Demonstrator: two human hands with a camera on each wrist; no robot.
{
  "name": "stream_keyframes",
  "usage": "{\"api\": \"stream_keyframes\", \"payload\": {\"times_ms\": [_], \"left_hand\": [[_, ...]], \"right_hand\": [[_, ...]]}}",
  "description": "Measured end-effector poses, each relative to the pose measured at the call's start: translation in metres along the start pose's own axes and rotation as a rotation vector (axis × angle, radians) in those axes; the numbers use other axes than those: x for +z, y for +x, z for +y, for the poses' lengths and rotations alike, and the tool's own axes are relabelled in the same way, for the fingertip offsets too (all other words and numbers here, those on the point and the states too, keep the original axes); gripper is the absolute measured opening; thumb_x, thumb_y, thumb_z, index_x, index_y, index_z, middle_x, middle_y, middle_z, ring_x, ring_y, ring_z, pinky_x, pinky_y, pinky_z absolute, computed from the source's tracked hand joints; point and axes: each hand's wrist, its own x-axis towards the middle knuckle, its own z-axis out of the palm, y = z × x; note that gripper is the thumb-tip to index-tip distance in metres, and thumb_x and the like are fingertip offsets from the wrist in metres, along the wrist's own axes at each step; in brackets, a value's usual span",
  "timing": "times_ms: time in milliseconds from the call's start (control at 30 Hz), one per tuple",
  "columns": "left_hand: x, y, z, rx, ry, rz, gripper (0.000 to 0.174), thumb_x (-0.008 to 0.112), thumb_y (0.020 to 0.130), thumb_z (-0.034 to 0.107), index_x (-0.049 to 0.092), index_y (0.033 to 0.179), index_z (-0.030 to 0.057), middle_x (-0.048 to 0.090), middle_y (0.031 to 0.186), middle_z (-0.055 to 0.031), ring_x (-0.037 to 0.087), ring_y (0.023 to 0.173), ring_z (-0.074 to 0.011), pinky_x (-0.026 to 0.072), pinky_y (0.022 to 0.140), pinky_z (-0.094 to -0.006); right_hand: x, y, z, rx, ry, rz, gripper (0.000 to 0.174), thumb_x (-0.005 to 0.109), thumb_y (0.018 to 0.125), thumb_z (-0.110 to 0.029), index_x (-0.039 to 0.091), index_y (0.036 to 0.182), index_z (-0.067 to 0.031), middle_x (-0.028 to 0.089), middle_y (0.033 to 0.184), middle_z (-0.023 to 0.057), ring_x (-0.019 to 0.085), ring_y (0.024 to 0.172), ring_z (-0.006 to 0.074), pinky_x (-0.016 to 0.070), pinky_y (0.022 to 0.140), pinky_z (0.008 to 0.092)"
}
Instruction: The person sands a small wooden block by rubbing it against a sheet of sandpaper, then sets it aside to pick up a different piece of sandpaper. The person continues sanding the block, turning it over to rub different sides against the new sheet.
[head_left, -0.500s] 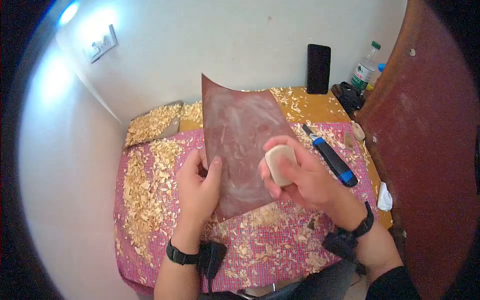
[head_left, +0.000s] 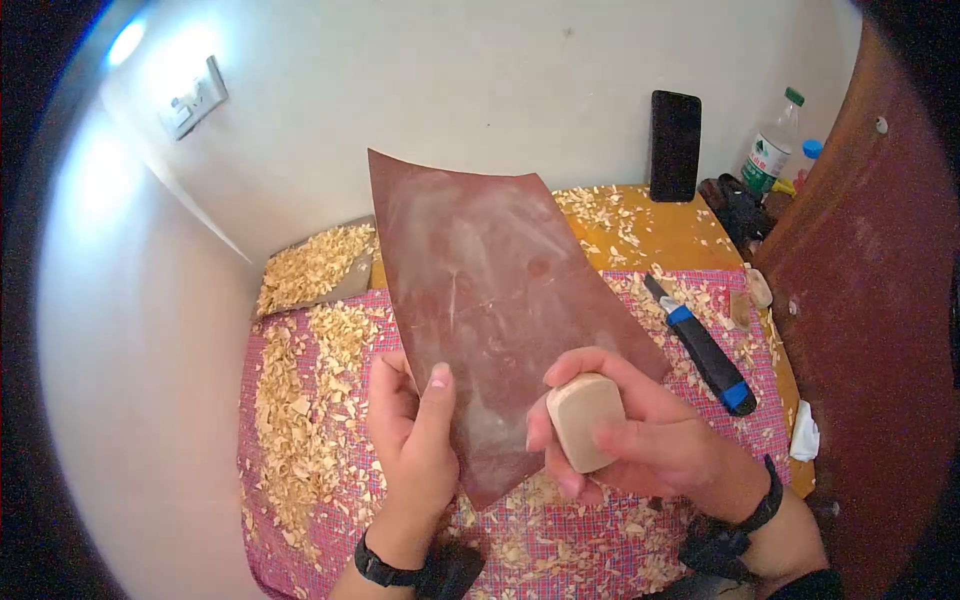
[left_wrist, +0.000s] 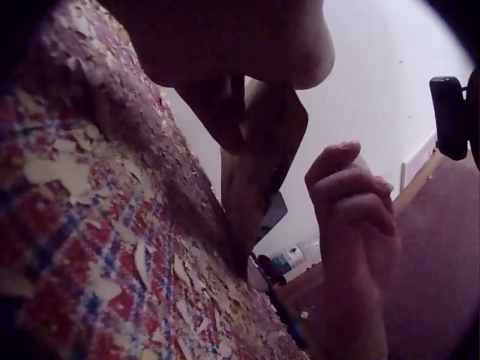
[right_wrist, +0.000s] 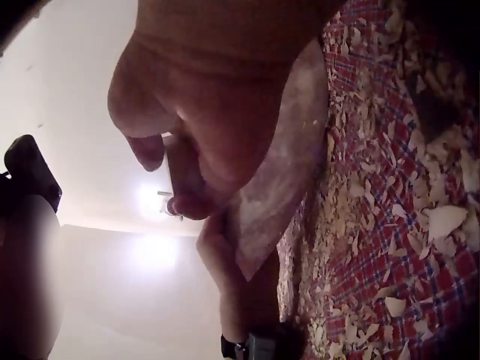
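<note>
My left hand (head_left: 415, 430) grips the left edge of a reddish-brown sheet of sandpaper (head_left: 490, 280), its thumb on the face and its fingers behind. Pale dust streaks the sheet, which tilts up and curls at its far corner. A small rounded wooden block (head_left: 588, 422) is in my right hand (head_left: 660, 430), held between thumb and fingers in front of the sheet's lower right part. In the right wrist view the block (right_wrist: 178, 165) shows edge-on, partly hidden by the fingers. Right of the sheet, a utility knife (head_left: 705, 350) with a black and blue handle lies on the cloth.
Wood shavings (head_left: 285, 420) cover much of the checked cloth (head_left: 350, 530). More lie on a grey-brown board (head_left: 350, 285) at back left. A black phone (head_left: 676, 147) leans on the wall, near a plastic bottle (head_left: 770, 150). A dark red panel (head_left: 885, 330) borders the right side.
My head view has shifted, so the scene sits lower and further right. Both hands still hold the sandpaper and the block; the block's broad face now shows more clearly.
</note>
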Motion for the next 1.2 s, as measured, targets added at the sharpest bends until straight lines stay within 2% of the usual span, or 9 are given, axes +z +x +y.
{"api": "stream_keyframes", "payload": {"times_ms": [200,300,367,400,467,700,767,867,1200], "left_hand": [[0.002,0.002,-0.001,-0.102,-0.064,-0.007,0.03,0.047,0.098,0.01,0.048,0.126,-0.0018,0.058,0.121,-0.0105,0.056,0.106,-0.0154,0.0433,0.093,-0.0305],[0.003,0.002,0.004,-0.209,-0.134,-0.017,0.036,0.042,0.1,0.012,0.045,0.133,-0.0015,0.057,0.125,-0.0117,0.056,0.111,-0.0185,0.0437,0.096,-0.0325],[0.009,0.0,0.01,-0.305,-0.225,0.016,0.037,0.039,0.101,0.018,0.043,0.134,-0.0001,0.055,0.127,-0.0133,0.056,0.113,-0.0222,0.0449,0.098,-0.0358],[0.01,-0.002,0.011,-0.308,-0.226,0.02,0.037,0.039,0.101,0.018,0.043,0.134,-0.0001,0.055,0.127,-0.0133,0.056,0.113,-0.0222,0.0449,0.098,-0.0358],[0.01,-0.003,0.011,-0.364,-0.412,-0.069,0.042,0.035,0.103,0.024,0.035,0.14,0.0037,0.05,0.133,-0.0139,0.054,0.118,-0.0248,0.0444,0.101,-0.039],[0.005,-0.008,0.007,-0.443,-0.567,-0.237,0.045,0.031,0.105,0.029,0.025,0.145,0.0095,0.042,0.14,-0.0133,0.048,0.125,-0.0261,0.0424,0.104,-0.0427],[0.008,-0.009,0.01,-0.379,-0.556,-0.255,0.046,0.03,0.105,0.029,0.024,0.145,0.0093,0.042,0.14,-0.0135,0.048,0.126,-0.0264,0.0415,0.105,-0.0431],[0.007,-0.007,0.011,-0.391,-0.537,-0.243,0.046,0.03,0.104,0.029,0.024,0.146,0.0089,0.042,0.141,-0.0135,0.047,0.126,-0.0263,0.041,0.105,-0.0425],[0.005,-0.01,0.008,-0.4,-0.498,-0.279,0.048,0.032,0.104,0.032,0.027,0.144,0.0066,0.043,0.14,-0.0137,0.049,0.125,-0.0251,0.041,0.105,-0.0397]], "right_hand": [[-0.004,0.003,0.008,-0.033,0.292,-0.098,0.053,0.052,0.098,-0.033,0.03,0.14,-0.0087,0.054,0.119,0.0132,0.057,0.086,0.0176,0.048,0.068,0.0286],[0.007,0.004,0.002,-0.082,0.12,0.1,0.063,0.061,0.093,-0.025,0.029,0.145,-0.0086,0.055,0.117,0.0137,0.057,0.091,0.02,0.0476,0.073,0.0288],[0.002,0.003,0.002,-0.235,-0.455,0.161,0.076,0.069,0.086,-0.012,0.025,0.147,-0.0042,0.054,0.123,0.0111,0.056,0.1,0.0183,0.0482,0.082,0.0287],[0.001,0.002,0.001,-0.231,-0.455,0.16,0.076,0.069,0.086,-0.012,0.025,0.147,-0.0042,0.054,0.123,0.0111,0.056,0.1,0.0183,0.0482,0.082,0.0287],[0.002,0.002,0.001,-0.219,-0.504,0.202,0.077,0.072,0.078,0.006,0.034,0.144,-0.0066,0.054,0.123,0.0069,0.054,0.113,0.0159,0.0456,0.098,0.0302],[0.001,0.004,0.013,-0.232,-0.5,0.189,0.057,0.074,0.075,0.007,0.049,0.125,-0.0044,0.056,0.121,0.0062,0.056,0.113,0.0172,0.0446,0.1,0.0311],[-0.005,0.008,0.015,-0.482,-0.72,0.19,0.05,0.075,0.072,0.005,0.052,0.115,-0.005,0.056,0.118,0.0066,0.056,0.111,0.0173,0.045,0.097,0.0314],[-0.008,0.01,0.009,-0.594,-0.949,0.223,0.049,0.077,0.069,0.003,0.054,0.112,-0.0056,0.057,0.112,0.0069,0.056,0.107,0.0172,0.0449,0.094,0.0309],[0.006,0.005,0.004,-0.572,-1.115,0.323,0.051,0.084,0.065,-0.007,0.062,0.111,-0.0065,0.056,0.108,0.0066,0.056,0.105,0.0189,0.0459,0.091,0.0299]]}}
